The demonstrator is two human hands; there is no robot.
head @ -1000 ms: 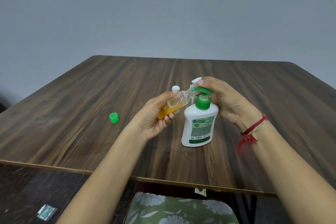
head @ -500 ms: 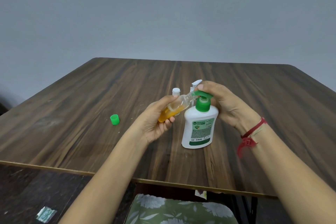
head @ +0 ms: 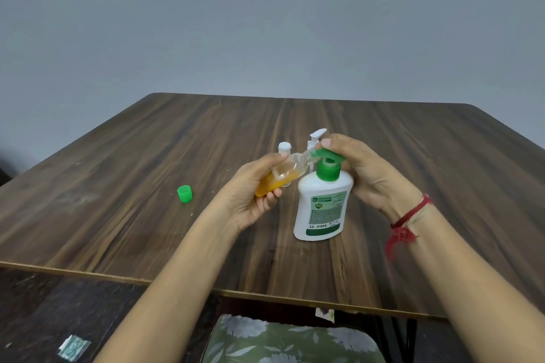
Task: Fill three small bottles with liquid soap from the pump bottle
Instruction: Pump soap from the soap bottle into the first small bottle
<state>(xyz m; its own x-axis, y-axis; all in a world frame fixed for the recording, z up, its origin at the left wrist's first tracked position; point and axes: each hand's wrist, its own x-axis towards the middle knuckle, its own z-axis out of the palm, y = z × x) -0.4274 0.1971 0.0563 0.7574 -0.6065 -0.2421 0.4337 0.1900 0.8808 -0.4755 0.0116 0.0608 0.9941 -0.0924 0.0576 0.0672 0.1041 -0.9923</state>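
Grips small bottle [head: 290, 169] in left hand [head: 250, 194], tilted, part full of orange soap, mouth against green pump head [head: 328, 159]. Curls right hand [head: 368, 174] round that head, thumb on top. Reads "ORIGINAL" on pump bottle [head: 323, 209] label; cannot read more.

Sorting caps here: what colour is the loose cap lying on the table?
The loose cap is green; head view.

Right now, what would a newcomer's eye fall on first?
The white pump bottle mid-table, the right hand on its green pump head. Beside it the left hand holds a small bottle, tilted, part full of orange soap, mouth at that pump head. A loose green cap lies on the table to the left.
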